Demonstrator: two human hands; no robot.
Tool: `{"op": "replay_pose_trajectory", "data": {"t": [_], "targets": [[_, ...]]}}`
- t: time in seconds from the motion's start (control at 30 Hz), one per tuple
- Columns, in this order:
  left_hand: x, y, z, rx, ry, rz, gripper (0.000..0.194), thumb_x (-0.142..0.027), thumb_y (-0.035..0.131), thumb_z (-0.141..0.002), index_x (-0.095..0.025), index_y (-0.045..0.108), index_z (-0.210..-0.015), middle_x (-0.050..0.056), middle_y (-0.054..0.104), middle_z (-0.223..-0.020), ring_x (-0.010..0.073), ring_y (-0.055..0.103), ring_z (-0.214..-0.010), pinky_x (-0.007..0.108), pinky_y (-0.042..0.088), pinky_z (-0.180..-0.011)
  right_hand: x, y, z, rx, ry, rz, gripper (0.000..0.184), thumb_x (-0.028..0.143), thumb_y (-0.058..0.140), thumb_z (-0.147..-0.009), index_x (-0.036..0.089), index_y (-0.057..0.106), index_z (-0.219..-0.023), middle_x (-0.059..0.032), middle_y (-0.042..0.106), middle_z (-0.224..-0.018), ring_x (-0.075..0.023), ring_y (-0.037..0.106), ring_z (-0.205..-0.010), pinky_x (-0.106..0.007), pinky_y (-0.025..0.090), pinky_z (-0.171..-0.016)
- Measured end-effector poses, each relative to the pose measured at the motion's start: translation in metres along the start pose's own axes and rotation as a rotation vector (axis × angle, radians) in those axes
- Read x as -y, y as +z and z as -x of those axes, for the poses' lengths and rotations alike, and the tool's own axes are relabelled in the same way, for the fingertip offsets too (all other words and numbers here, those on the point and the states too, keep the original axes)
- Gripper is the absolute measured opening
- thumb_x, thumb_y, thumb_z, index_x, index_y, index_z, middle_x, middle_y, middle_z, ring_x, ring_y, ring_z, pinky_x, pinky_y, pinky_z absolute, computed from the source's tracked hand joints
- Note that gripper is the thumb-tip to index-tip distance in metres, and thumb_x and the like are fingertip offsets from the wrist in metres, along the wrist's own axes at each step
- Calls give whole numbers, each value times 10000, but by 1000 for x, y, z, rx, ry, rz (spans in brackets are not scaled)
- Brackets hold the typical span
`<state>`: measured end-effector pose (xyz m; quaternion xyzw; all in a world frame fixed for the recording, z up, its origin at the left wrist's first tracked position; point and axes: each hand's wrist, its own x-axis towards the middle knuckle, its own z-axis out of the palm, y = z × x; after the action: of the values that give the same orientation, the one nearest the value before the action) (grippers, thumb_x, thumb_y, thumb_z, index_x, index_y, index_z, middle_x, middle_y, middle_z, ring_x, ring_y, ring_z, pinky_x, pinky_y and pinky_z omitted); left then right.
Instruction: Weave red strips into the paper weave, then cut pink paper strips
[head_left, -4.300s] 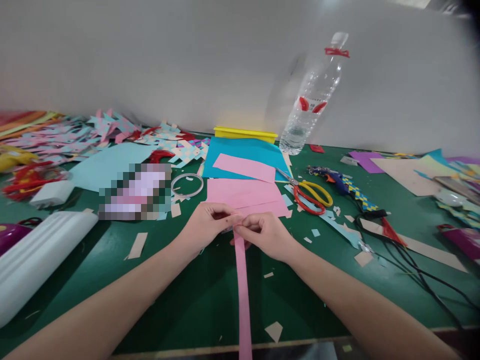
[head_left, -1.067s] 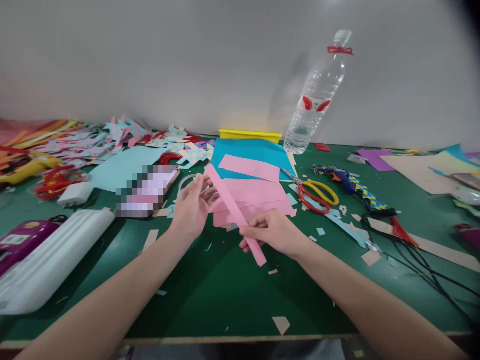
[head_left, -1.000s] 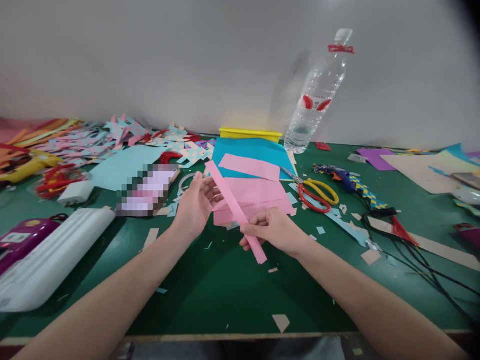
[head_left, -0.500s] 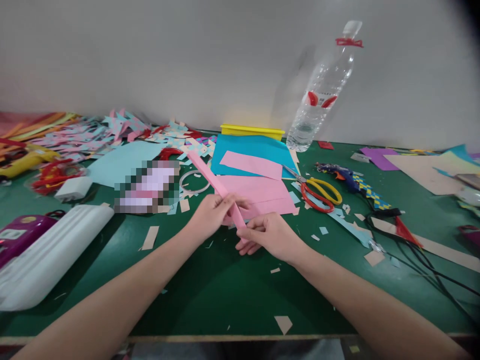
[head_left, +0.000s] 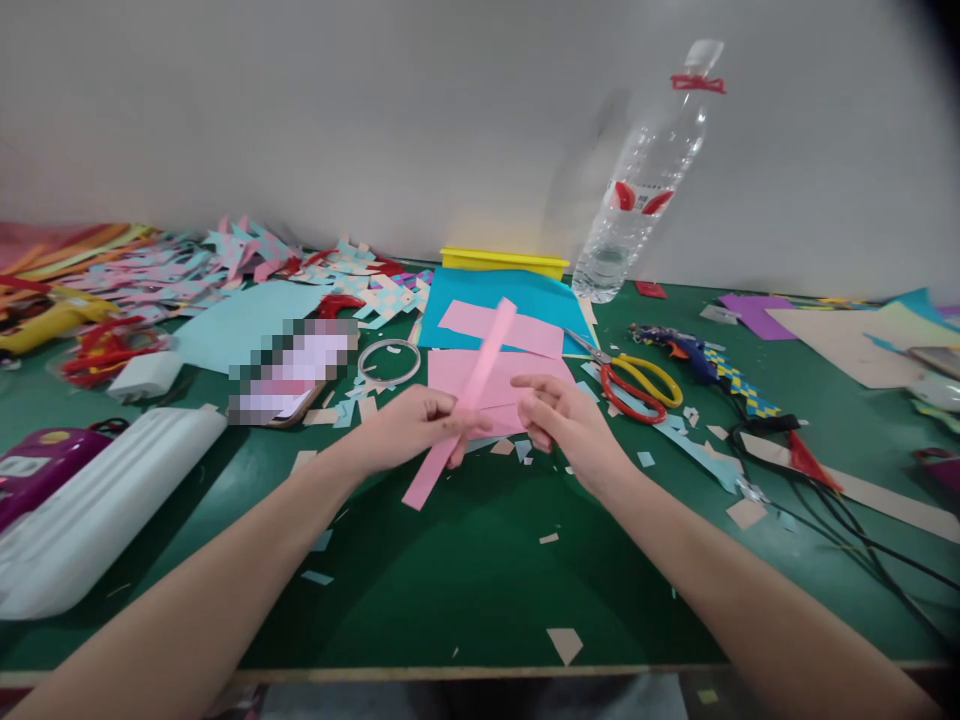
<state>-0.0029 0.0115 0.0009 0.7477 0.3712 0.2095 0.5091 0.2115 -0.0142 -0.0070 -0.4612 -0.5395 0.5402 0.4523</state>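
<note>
A long pink paper strip (head_left: 486, 362) is pinched between the thumb and fingers of my left hand (head_left: 416, 425). It slants from lower left to upper right, raised over the table. My right hand (head_left: 566, 425) is just right of the strip, apart from it, with the index finger stretched out and the other fingers curled. Beneath and behind the hands lie a pink paper sheet (head_left: 547, 395), a smaller pink piece (head_left: 457, 318) and a blue sheet (head_left: 499, 283). Scissors (head_left: 637, 385) with one red and one yellow handle rest to the right.
A plastic bottle (head_left: 637, 190) stands tilted-looking near the wall. At left are a phone (head_left: 296, 375), a tape roll (head_left: 388, 362), a white case (head_left: 112, 510) and a heap of paper strips (head_left: 180, 265). Dark cables (head_left: 847, 530) run at right. Paper scraps dot the green table (head_left: 480, 590).
The pink strip has swung round from leaning left to leaning right. My right hand has let go of its lower end and moved up and right; my left hand still grips it.
</note>
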Motion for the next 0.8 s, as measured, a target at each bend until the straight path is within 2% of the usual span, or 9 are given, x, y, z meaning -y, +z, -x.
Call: {"op": "replay_pose_trajectory", "data": {"t": [0.1,0.2,0.27,0.37,0.47,0.53,0.63,0.7,0.8], "targets": [[-7,3,3,220,-11,33,416,-415,555,-863,-197,637,-519,35,638,-533,221,664,-925,316,474,-877,-4,-3,-3,3,17,-60,315,446,711,-702,184,565,-797,76,415,-559,-53,331,-440,-232,266,-424],[-8,-3,5,250,-50,106,271,-385,611,-821,-190,689,-649,44,687,-662,192,681,-746,268,523,-685,-7,-9,-6,-56,36,14,309,446,703,-711,181,551,-657,72,370,-493,-68,301,-445,-255,244,-439],[-5,-9,5,199,-64,102,203,-360,623,-807,-191,714,-740,49,704,-755,145,653,-595,228,507,-569,-8,-14,-9,-97,44,53,329,456,698,-712,178,552,-613,62,368,-478,-78,304,-456,-266,245,-449],[1,-20,5,94,-60,88,182,-330,626,-803,-203,736,-872,59,711,-768,131,637,-549,211,502,-530,-6,-22,-14,-134,37,36,391,457,715,-693,192,480,-529,65,335,-448,-82,304,-450,-274,243,-454],[10,-28,5,-17,-54,133,309,-326,635,-796,-207,700,-1074,77,719,-773,157,646,-557,248,525,-540,-1,-28,-19,-165,9,0,353,463,726,-680,194,514,-594,73,352,-461,-75,295,-430,-268,239,-446],[16,-32,5,-44,-44,78,369,-332,640,-793,-209,670,-1139,74,723,-765,169,656,-569,263,528,-560,3,-32,-21,-186,-6,36,344,478,722,-678,189,543,-628,67,383,-481,-72,305,-427,-263,243,-441],[21,-35,3,-99,-43,-157,389,-364,647,-786,-227,663,-1150,65,731,-806,194,675,-674,277,517,-630,2,-35,-21,-219,11,192,377,503,705,-682,181,535,-588,51,422,-482,-75,329,-433,-260,262,-446],[23,-32,2,-241,-5,-346,382,-388,637,-791,-233,665,-1139,76,727,-920,229,666,-807,319,500,-720,-1,-33,-18,-210,35,339,380,513,680,-701,180,539,-585,38,455,-481,-85,368,-437,-262,290,-459],[20,-19,0,-438,166,-636,329,-388,576,-841,-210,669,-1102,100,687,-1077,288,599,-1004,426,406,-903,-6,-21,-11,-115,38,489,392,539,597,-769,191,529,-602,32,473,-471,-104,420,-433,-267,324,-476]]}}
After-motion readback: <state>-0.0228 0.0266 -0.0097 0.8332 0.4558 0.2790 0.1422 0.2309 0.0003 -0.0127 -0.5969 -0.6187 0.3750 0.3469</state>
